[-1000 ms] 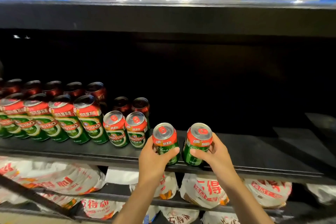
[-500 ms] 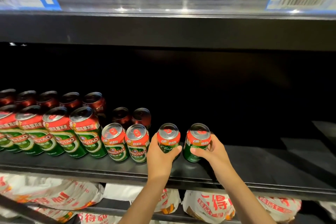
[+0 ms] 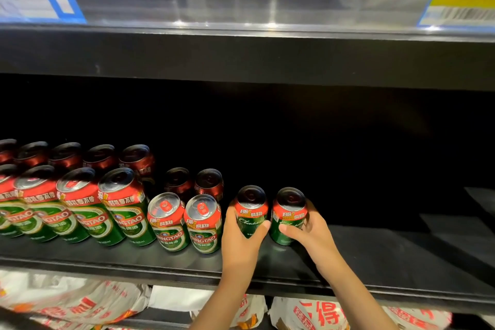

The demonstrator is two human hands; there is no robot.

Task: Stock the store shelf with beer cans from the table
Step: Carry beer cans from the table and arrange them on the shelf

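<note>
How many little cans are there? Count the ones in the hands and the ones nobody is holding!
Little cans held, one in the left hand, one in the right hand: 2
Little cans standing free: 4
Total: 6

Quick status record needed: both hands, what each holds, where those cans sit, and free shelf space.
left hand: grips left can
right hand: grips right can
held cans: upright, side by side, on the shelf, right of the two short front cans
tall cans: rows further left
free space: bare shelf to the right
below: white printed bags
</note>
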